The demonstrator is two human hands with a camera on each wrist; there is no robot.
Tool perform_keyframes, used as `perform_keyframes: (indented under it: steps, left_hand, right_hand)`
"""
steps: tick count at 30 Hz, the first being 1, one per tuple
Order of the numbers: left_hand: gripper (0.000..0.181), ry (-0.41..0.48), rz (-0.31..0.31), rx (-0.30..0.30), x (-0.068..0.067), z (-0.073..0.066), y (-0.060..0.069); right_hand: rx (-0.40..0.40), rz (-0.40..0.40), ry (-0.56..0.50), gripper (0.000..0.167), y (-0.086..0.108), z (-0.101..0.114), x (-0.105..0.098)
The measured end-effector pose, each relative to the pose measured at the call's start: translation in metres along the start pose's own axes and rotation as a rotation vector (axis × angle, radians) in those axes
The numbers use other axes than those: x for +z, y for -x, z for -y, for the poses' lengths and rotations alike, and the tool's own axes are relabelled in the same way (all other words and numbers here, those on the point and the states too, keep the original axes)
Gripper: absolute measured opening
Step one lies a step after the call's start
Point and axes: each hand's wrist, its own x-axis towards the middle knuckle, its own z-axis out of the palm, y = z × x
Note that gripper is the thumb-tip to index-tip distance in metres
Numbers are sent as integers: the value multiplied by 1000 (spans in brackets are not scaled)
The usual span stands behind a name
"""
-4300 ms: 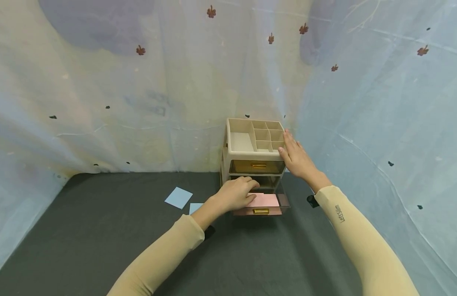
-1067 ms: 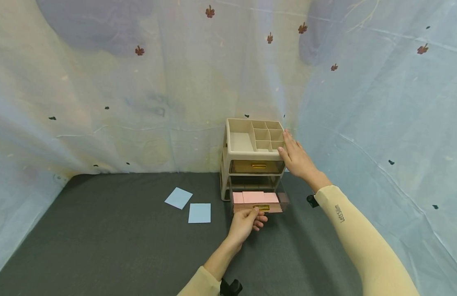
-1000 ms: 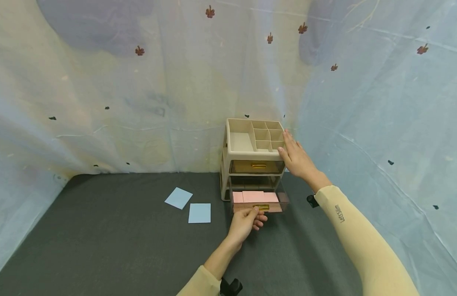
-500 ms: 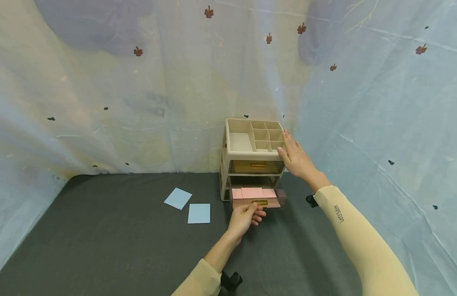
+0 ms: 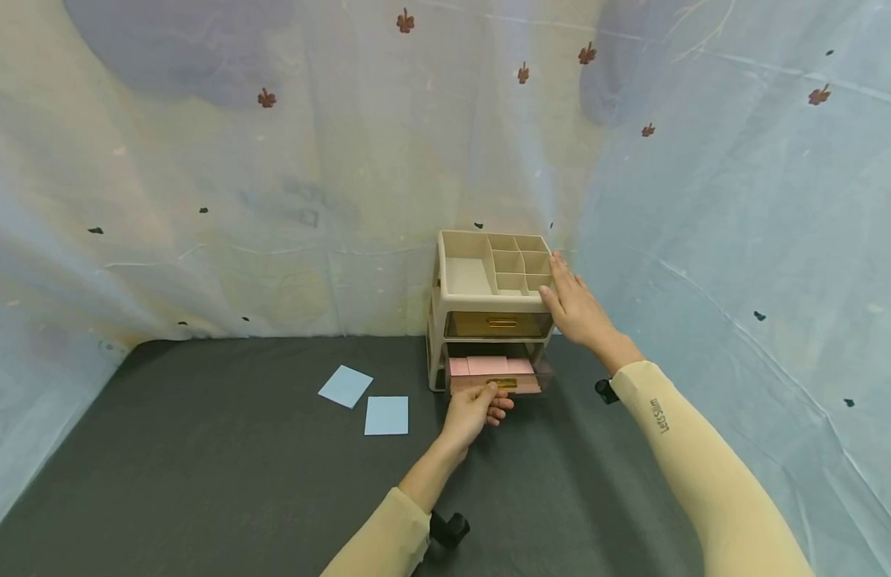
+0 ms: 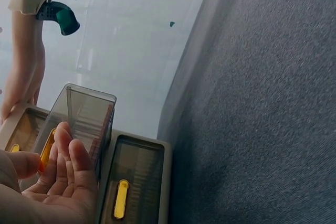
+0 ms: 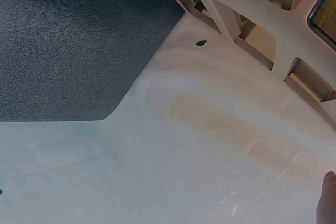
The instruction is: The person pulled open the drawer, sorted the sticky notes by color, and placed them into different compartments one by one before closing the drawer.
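Note:
A beige organizer (image 5: 492, 304) with smoky drawers stands near the back of the dark table. Its middle drawer (image 5: 460, 385) is pulled partway out, and pink paper squares (image 5: 486, 365) lie inside. At that drawer's front, the left hand (image 5: 469, 414) pinches the gold handle (image 6: 46, 149) between thumb and fingers. The right hand (image 5: 578, 308) rests with extended fingers against the organizer's upper right side. In the right wrist view only a bit of the right hand (image 7: 326, 198) shows at the right edge.
Two light blue paper squares (image 5: 345, 386) (image 5: 386, 415) lie on the dark cloth (image 5: 236, 457) left of the organizer. A patterned curtain (image 5: 308, 176) hangs behind and to the right. The lowest drawer (image 6: 137, 182) is closed, as is the top drawer (image 5: 474, 324).
Earlier the left hand was over the pink papers; it then took the handle. Over the last second, hand and drawer have moved inward toward the organizer. The right hand has stayed in place.

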Motion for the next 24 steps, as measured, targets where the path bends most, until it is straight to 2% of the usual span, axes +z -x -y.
perform_keyframes:
  steps: [24]
  left_hand:
    - [41, -33, -8, -18, -14, -5, -38]
  right_hand:
    - [-10, -6, -14, 71, 0, 0, 0]
